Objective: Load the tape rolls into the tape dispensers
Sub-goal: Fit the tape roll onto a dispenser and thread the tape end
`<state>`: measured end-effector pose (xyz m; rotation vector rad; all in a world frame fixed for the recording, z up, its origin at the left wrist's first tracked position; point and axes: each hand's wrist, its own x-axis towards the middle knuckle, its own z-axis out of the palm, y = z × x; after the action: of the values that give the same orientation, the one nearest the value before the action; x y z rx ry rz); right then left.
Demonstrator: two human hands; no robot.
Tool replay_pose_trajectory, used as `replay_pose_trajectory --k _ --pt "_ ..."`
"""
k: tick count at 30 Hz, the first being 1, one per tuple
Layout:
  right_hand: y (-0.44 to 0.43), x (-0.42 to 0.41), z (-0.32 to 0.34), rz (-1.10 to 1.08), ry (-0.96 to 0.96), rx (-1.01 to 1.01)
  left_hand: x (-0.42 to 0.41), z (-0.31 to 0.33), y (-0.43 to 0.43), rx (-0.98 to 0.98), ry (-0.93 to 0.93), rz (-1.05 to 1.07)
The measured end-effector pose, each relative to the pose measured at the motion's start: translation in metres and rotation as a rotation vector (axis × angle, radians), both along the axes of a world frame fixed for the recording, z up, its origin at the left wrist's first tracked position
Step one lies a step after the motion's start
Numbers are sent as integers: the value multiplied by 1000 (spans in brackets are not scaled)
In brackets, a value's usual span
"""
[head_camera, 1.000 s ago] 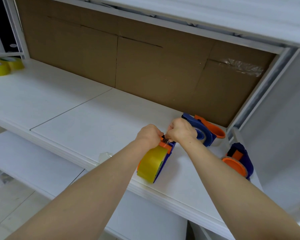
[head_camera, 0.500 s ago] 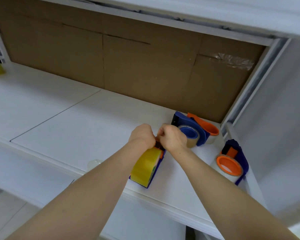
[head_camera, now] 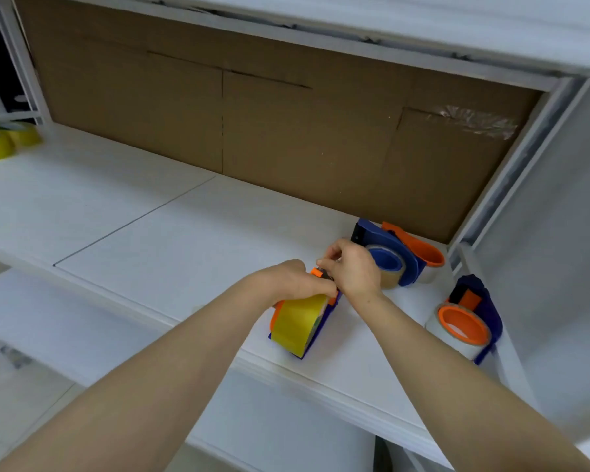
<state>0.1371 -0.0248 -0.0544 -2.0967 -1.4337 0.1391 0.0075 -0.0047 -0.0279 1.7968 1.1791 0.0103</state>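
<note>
A blue and orange tape dispenser (head_camera: 324, 321) stands near the front edge of the white shelf (head_camera: 171, 253), with a yellow tape roll (head_camera: 297, 321) seated in it. My left hand (head_camera: 286, 281) grips the top of this dispenser just above the roll. My right hand (head_camera: 353, 267) pinches at the dispenser's orange front end, where the tape end is hidden by my fingers. Two yellow tape rolls (head_camera: 0, 141) lie at the shelf's far left.
A blue and orange dispenser with a clear roll (head_camera: 395, 257) sits just behind my right hand by the cardboard back wall (head_camera: 286, 131). Another loaded dispenser (head_camera: 467, 321) lies at the shelf's right end, against the grey side frame. A lower shelf runs below.
The view has swung left, so the far-left yellow rolls show again. My right hand has lifted slightly at the dispenser's front end. The dispenser stays in place.
</note>
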Motion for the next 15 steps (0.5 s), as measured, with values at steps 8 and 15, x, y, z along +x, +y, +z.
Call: replay_pose_trajectory --k 8,15 --pt "-5 -1 23 -11 64 56 -1 8 -27 439 146 3" --pt "-18 -1 32 -100 15 41 -8 -16 -36 891 340 57"
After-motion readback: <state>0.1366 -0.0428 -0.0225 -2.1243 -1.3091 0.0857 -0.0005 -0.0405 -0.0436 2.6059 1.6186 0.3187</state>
